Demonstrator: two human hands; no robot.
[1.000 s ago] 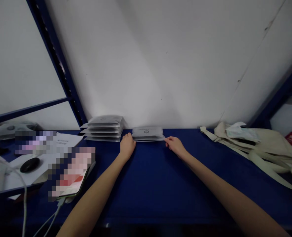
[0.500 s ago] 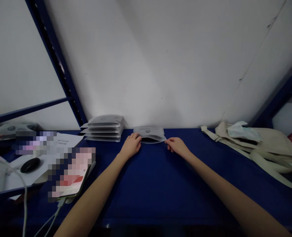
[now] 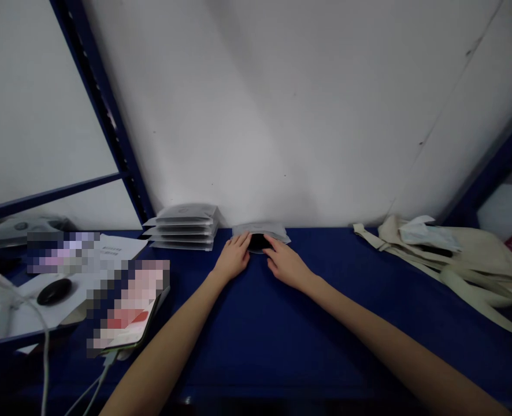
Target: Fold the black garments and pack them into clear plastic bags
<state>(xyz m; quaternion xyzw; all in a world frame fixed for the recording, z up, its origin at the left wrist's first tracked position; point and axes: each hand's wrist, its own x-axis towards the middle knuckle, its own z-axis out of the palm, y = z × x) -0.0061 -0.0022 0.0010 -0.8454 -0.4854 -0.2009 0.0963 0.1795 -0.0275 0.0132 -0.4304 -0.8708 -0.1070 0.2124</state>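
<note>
A frosted plastic zip bag (image 3: 260, 227) lies against the wall, its near mouth gaping over something dark inside. My left hand (image 3: 233, 257) is closed on the bag's left side, fingers over the top. At the mouth's right part, my right hand (image 3: 287, 264) has its fingers stretched forward and its thumb apart, touching the bag's edge. Left of the hands stands a stack of similar zip bags (image 3: 184, 222), several high.
A phone (image 3: 130, 329) with a white cable (image 3: 108, 364), papers (image 3: 123, 245) and a black mouse (image 3: 54, 292) lie at left. Cream cloth bags with straps (image 3: 477, 251) lie at right. The white wall (image 3: 282, 115) rises behind the blue table (image 3: 256, 335).
My right hand has left the bag's right corner and moved left to its mouth, its fingers now stretched out. The mouth gapes wider. My left hand stays at the left side.
</note>
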